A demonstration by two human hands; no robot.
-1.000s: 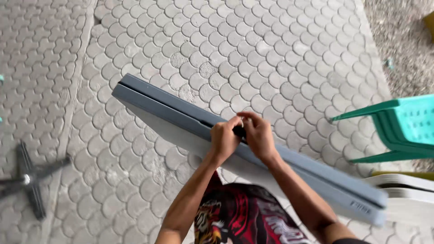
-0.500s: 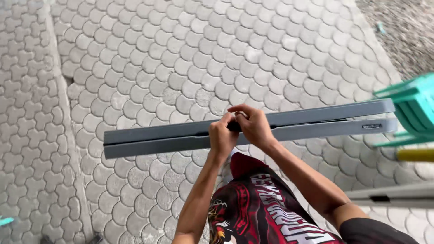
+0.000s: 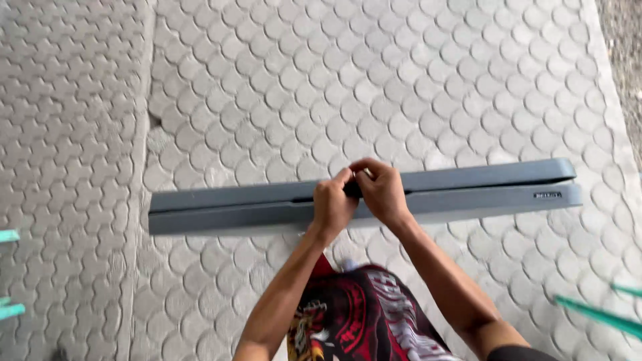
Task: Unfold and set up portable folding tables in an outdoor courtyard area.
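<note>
Lying nearly level across the view, one folded grey table (image 3: 468, 190) is running its long axis from left to right, with the right end sitting slightly higher in the picture than the left. It is being held edge-up above the paved ground (image 3: 334, 80), just in front of the person's body. Its two long grey halves are pressed flat together, one behind the other, with a thin dark seam running between them along the whole length; the corners are rounded and a small dark label is showing near the right end.

The left hand (image 3: 332, 204) and the right hand (image 3: 380, 190) are meeting at the middle of the table's upper edge, fingertips touching each other. Each grip is closed around the edge there, where a small dark part is showing between the fingers; what that part is cannot be told. Two bare forearms are reaching up from the bottom of the view.

The ground is covered in grey interlocking paving stones. Below the arms a red and black patterned garment (image 3: 361, 321) is showing. Teal plastic parts are entering at the left edge (image 3: 9, 311) and at the lower right (image 3: 602, 317).
</note>
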